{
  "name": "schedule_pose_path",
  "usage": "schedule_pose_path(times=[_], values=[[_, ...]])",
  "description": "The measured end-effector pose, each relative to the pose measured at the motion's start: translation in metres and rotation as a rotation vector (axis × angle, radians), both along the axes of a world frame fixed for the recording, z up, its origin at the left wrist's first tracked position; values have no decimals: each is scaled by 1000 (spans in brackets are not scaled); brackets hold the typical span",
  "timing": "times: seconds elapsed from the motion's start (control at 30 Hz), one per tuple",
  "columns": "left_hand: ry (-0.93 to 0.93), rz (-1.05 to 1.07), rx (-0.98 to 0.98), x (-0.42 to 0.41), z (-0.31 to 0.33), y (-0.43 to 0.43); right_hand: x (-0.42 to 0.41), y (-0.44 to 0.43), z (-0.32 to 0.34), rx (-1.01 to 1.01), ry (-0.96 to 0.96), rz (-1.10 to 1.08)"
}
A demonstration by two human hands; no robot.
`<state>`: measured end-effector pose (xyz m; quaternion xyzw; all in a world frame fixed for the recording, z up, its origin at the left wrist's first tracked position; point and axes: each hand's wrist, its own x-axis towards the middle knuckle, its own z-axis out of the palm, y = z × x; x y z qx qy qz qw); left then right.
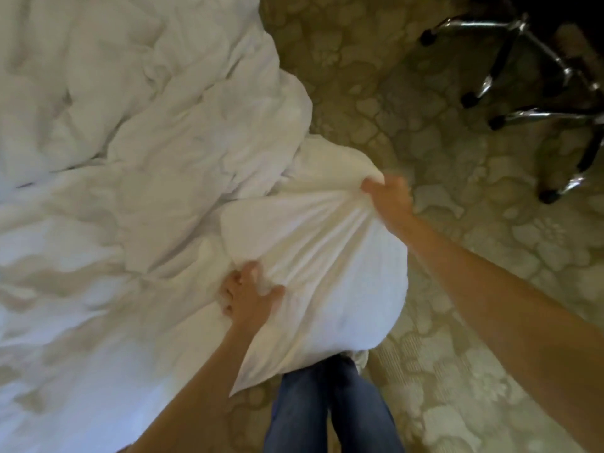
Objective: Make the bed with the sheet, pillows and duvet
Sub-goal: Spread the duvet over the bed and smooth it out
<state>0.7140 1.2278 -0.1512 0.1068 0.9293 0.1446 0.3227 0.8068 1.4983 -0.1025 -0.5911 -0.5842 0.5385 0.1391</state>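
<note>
A white pillow [327, 263] in its case hangs off the bed's right edge, above my legs. My right hand [389, 197] grips the far upper corner of the pillow, the cloth bunched into folds. My left hand [248, 295] grips the pillow's near left side, fingers dug into the fabric. A crumpled white duvet [147, 142] covers the bed to the left and fills most of the view. No sheet can be told apart from the duvet.
Patterned beige carpet [441, 338] lies to the right of the bed. A chrome office-chair base with castors [529, 86] stands at the upper right. My legs in blue jeans [327, 410] stand close to the bed's edge.
</note>
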Motion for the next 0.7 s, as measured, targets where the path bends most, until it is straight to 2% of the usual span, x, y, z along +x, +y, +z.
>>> schedule_pose_path(times=[0.13,0.2,0.3,0.4,0.57,0.7], values=[[146,-313,-34,25,26,47,83,5,50,52,-10,-252],[64,-434,-58,37,31,59,119,-12,41,42,-73,-372],[-160,-482,-140,40,27,52,148,-26,10,-42,-342,-179],[-163,-476,-83,29,28,52,154,-18,-1,-170,-499,-53],[-113,-314,234,19,51,92,128,14,14,-165,-449,189],[-11,-240,375,21,73,144,113,43,26,-173,-319,180]])
